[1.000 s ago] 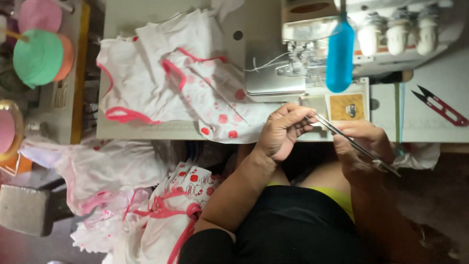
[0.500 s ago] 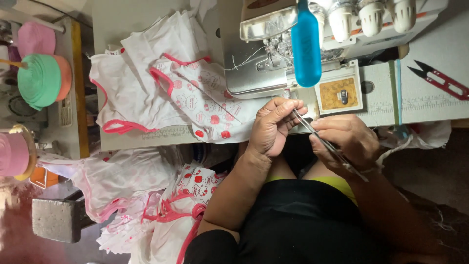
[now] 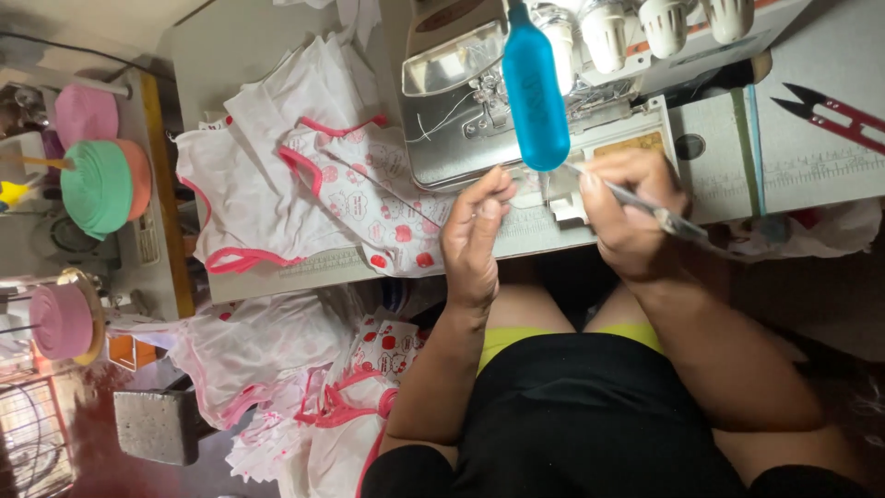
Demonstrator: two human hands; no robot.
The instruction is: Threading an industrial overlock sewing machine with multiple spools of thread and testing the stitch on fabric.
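Observation:
My right hand grips thin metal tweezers and points their tip at the front of the grey overlock sewing machine. A blue capsule-shaped object hangs over the machine, just above that hand. My left hand is stretched out with its fingers close together, the tips touching the machine's front edge; nothing shows in it. White garments with pink trim and red prints lie on the table left of the machine.
Red thread snips lie on the table at the right. White thread cones stand behind the machine. Green and pink tape rolls sit at the left. More garments are piled by my legs, beside a grey block.
Both hands were together at the table's edge around the tweezers. They have parted and moved up to the machine; the right hand keeps the tweezers.

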